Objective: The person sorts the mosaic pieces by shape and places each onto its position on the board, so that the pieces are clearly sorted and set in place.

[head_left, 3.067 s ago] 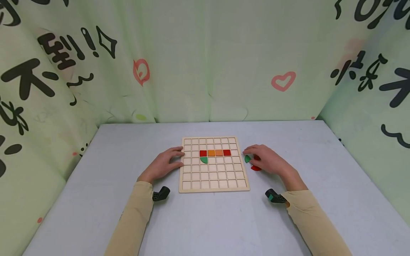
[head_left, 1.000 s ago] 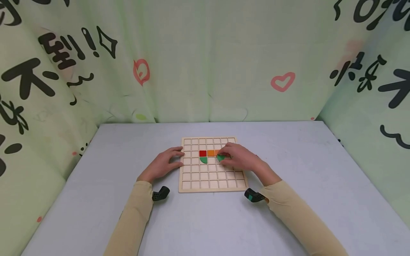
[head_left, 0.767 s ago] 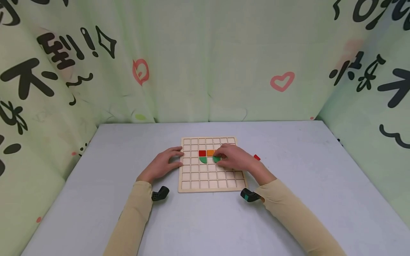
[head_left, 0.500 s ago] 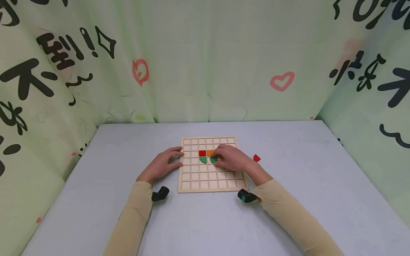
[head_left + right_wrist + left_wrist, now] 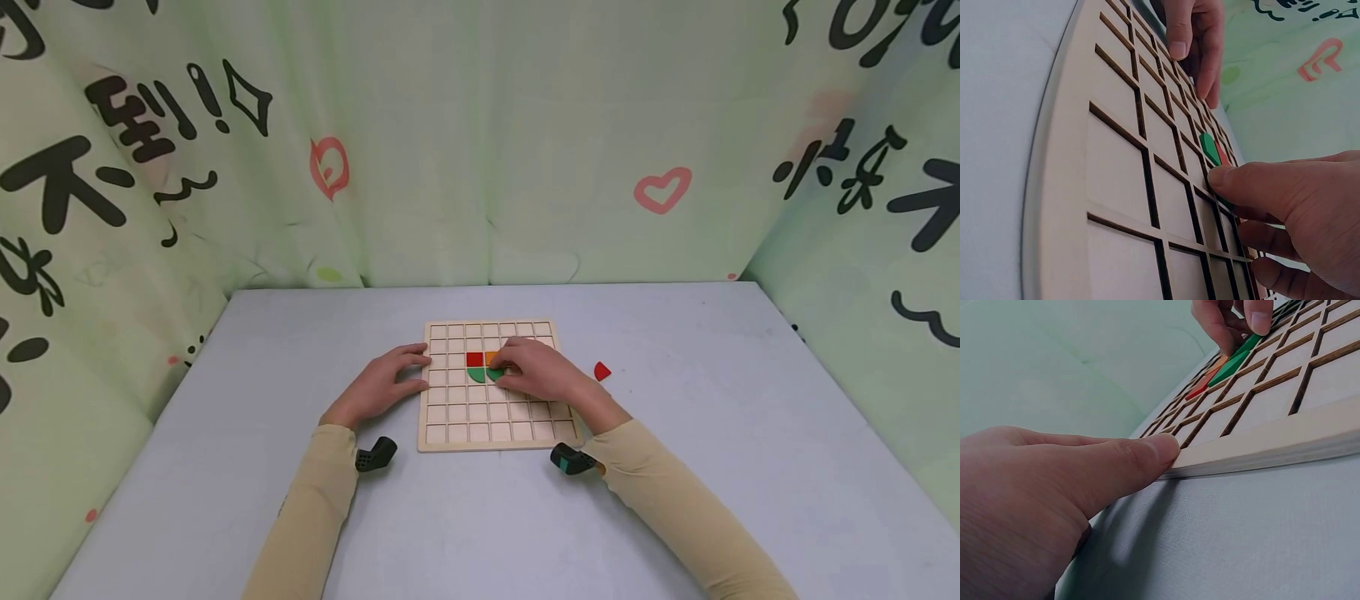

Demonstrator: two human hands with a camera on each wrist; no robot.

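My left hand [image 5: 381,383] rests at the left edge of the wooden grid board [image 5: 501,444], fingers and thumb extended onto its rim [image 5: 1266,447]. My right hand [image 5: 536,369] reaches over the board and pinches a green quarter-circle tile [image 5: 494,375] between thumb and fingers. That tile sits right beside another green quarter-circle tile [image 5: 477,376], which lies in a cell. Above the latter is a red square tile [image 5: 475,359], with an orange square tile [image 5: 490,357] to its right. The right fingers hide the rest of that row.
A red quarter-circle tile [image 5: 602,372] lies on the white table [image 5: 465,525], right of the board near my right wrist. Black wrist cameras are strapped at both sleeves. A pale green curtain [image 5: 427,167] with dark lettering stands behind the table and along both sides.
My right hand has carried the green tile from beside the board leftward over the grid, up to the other green tile. The red quarter-circle has come into view. My left hand stays put.
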